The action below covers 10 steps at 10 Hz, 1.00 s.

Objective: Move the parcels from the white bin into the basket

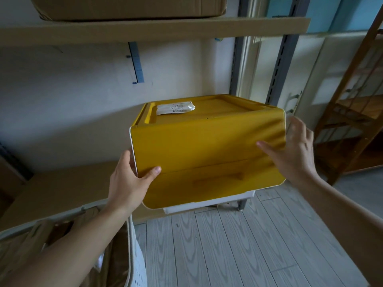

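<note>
Left hand (128, 181) pinched yellow hinged plastic flap (207, 154) of white bin (209, 204) at 9 o'clock; right hand (296, 150) spread, fingers apart, at 3.

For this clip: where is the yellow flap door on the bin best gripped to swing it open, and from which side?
Probably by its two side edges from the front, as the left hand does now, thumb on the yellow flap and fingers behind its edge. The panel is broad and smooth; the right hand hovers open near the other edge.

A cardboard box (128, 7) sits on the upper shelf (153, 31) — a wooden rack (352, 112) stands right, on pale plank floor (238, 245)
</note>
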Available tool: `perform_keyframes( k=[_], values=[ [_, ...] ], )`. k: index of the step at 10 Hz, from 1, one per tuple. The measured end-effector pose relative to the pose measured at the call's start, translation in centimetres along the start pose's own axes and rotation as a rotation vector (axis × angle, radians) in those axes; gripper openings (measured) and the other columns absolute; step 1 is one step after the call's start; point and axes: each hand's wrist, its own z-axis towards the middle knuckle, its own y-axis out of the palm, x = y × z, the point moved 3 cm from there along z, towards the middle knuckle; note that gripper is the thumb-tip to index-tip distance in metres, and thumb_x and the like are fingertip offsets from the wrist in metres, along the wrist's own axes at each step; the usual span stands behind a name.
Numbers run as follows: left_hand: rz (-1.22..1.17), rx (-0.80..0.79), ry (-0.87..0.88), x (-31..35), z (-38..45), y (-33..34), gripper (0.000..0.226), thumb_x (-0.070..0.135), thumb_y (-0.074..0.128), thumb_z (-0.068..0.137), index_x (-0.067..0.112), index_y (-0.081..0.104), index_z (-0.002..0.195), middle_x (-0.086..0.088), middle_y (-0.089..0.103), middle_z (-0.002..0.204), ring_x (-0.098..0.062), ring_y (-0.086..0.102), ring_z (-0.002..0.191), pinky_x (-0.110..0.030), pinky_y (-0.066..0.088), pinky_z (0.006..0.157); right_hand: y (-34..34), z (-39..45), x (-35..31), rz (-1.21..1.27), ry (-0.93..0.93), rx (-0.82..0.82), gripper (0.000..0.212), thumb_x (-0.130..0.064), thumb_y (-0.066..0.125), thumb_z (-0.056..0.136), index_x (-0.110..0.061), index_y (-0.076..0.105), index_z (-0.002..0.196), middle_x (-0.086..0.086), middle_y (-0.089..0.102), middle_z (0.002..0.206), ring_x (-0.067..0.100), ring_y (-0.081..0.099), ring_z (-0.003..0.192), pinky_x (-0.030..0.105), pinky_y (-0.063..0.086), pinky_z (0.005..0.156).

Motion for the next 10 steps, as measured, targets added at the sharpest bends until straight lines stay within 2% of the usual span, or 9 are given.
perform_keyframes(
  k=[1, 2, 3, 4, 6, 7, 8, 9, 10],
  values=[
    [0.006, -0.034, 0.056, 0.3, -0.2, 0.2, 0.078, 0.049, 0.078, 0.069, 0.028, 0.045, 0.137, 0.013, 0.06, 0.12, -0.009, 0.061, 0.106, -0.034, 0.052, 0.089, 1.4, 0.3, 1.3, 0.113, 0.19, -0.121, 0.108, -0.07, 0.083, 0.063, -0.033, 0.031, 0.149, 0.005, 0.053, 0.142, 0.035, 0.052, 0.13, 0.061, 0.04, 0.111],
    [0.003, -0.026, 0.107, 0.4, -0.3, 0.8, 0.086, 0.044, 0.079, 0.072, 0.024, 0.039, 0.145, 0.011, 0.057, 0.129, -0.008, 0.058, 0.11, -0.028, 0.05, 0.09, 1.7, 0.4, 1.7, 0.169, 0.213, -0.126, 0.11, -0.086, 0.072, 0.045, -0.039, 0.034, 0.137, -0.002, 0.059, 0.132, 0.035, 0.058, 0.122, 0.067, 0.043, 0.104],
    [0.0, -0.018, 0.113, 0.3, 0.0, 1.0, 0.088, 0.042, 0.079, 0.073, 0.023, 0.037, 0.147, 0.009, 0.057, 0.132, -0.01, 0.058, 0.111, -0.027, 0.05, 0.09, 1.8, 0.5, 1.5, 0.201, 0.216, -0.134, 0.108, -0.081, 0.077, 0.05, -0.038, 0.033, 0.138, -0.005, 0.055, 0.13, 0.034, 0.056, 0.123, 0.066, 0.044, 0.104],
    [-0.004, -0.025, 0.107, 0.2, -0.1, 1.0, 0.091, 0.044, 0.078, 0.072, 0.021, 0.035, 0.149, 0.005, 0.057, 0.138, -0.015, 0.059, 0.117, -0.039, 0.053, 0.097, 1.8, 0.3, 1.1, 0.25, 0.22, -0.143, 0.096, -0.054, 0.085, 0.073, -0.028, 0.031, 0.148, -0.004, 0.048, 0.129, 0.034, 0.053, 0.125, 0.063, 0.046, 0.104],
    [-0.039, -0.059, 0.067, 0.4, -0.2, 0.3, 0.086, 0.04, 0.081, 0.077, 0.026, 0.034, 0.148, 0.009, 0.056, 0.133, -0.013, 0.059, 0.116, -0.045, 0.054, 0.1, 1.7, -0.6, 0.9, 0.223, 0.189, -0.051, 0.108, -0.057, 0.085, 0.073, -0.034, 0.018, 0.155, 0.004, 0.041, 0.153, 0.034, 0.044, 0.138, 0.065, 0.04, 0.11],
    [-0.063, -0.033, 0.035, 0.6, -0.3, -0.4, 0.096, 0.039, 0.08, 0.081, 0.027, 0.022, 0.156, 0.004, 0.05, 0.144, -0.018, 0.053, 0.128, -0.044, 0.048, 0.105, 1.1, -2.0, -0.8, 0.159, 0.102, 0.068, 0.116, -0.049, 0.089, 0.072, -0.032, 0.016, 0.16, 0.007, 0.027, 0.163, 0.031, 0.029, 0.149, 0.058, 0.03, 0.118],
    [0.064, 0.037, 0.039, 0.7, -0.8, -2.1, 0.099, 0.045, 0.076, 0.084, 0.025, 0.017, 0.16, -0.002, 0.031, 0.163, -0.023, 0.033, 0.147, -0.046, 0.031, 0.116, 1.3, -4.1, -3.8, 0.11, -0.142, 0.104, 0.104, -0.042, 0.089, 0.074, -0.022, 0.03, 0.157, 0.012, 0.033, 0.157, 0.03, 0.03, 0.145, 0.047, 0.034, 0.114],
    [0.153, 0.08, 0.114, 0.5, -1.5, -4.2, 0.087, 0.049, 0.072, 0.085, 0.024, 0.029, 0.156, -0.002, 0.036, 0.159, -0.022, 0.035, 0.146, -0.041, 0.031, 0.114, 3.0, -6.7, -7.1, 0.098, -0.393, 0.022, 0.095, -0.041, 0.088, 0.076, -0.012, 0.04, 0.153, 0.014, 0.042, 0.15, 0.028, 0.037, 0.138, 0.037, 0.031, 0.108],
    [0.195, 0.057, 0.156, 0.0, -2.1, -5.2, 0.086, 0.059, 0.066, 0.08, 0.025, 0.036, 0.153, 0.001, 0.041, 0.155, -0.016, 0.039, 0.142, -0.036, 0.032, 0.113, 5.3, -9.2, -10.4, 0.184, -0.482, -0.147, 0.091, -0.04, 0.087, 0.078, -0.013, 0.041, 0.153, 0.011, 0.044, 0.149, 0.025, 0.04, 0.137, 0.033, 0.034, 0.106]
  ],
)
